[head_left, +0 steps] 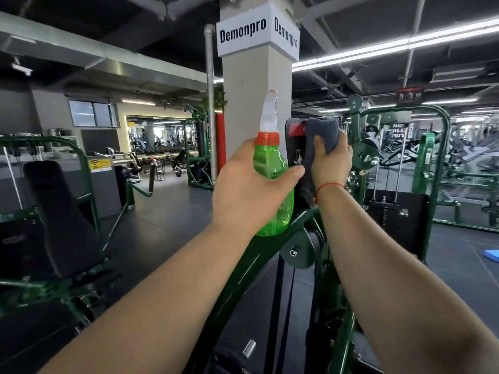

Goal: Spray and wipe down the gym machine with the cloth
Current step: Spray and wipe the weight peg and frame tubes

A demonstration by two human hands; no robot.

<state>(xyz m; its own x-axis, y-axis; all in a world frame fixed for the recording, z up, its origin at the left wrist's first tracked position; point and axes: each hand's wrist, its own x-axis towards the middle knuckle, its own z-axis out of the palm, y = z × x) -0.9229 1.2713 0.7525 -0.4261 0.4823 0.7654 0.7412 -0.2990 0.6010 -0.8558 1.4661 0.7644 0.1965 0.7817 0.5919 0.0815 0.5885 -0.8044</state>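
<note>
Two hands are at work in front of the grey pillar [253, 85], which carries two white "Demonpro" signs [242, 33] near its top, one on each visible face. The left hand [243, 190] is wrapped around the one spray bottle [270, 163], thumb across its green belly. The bottle stands nearly upright before the pillar, with an orange collar and a white spray head that has a red tip. Just to the right of the pillar's near corner, the right hand [330, 163] grips the one cloth [324, 130], a dark grey one, and holds it against a black panel [295, 147] with a red band across the top and a small white figure printed lower down. The cloth covers the panel's right side and hangs below the hand. A single red string bracelet [328, 187] circles the right wrist. The panel belongs to the gym machine [259, 279], whose dark green frame slants down from below the bottle, in front of the pillar. Left of the pillar runs one silver pipe [209, 103], and farther left stands a black padded seat [62, 211] in another green frame. Far right of the pillar, one blue mat [490, 256] lies on the floor.
</note>
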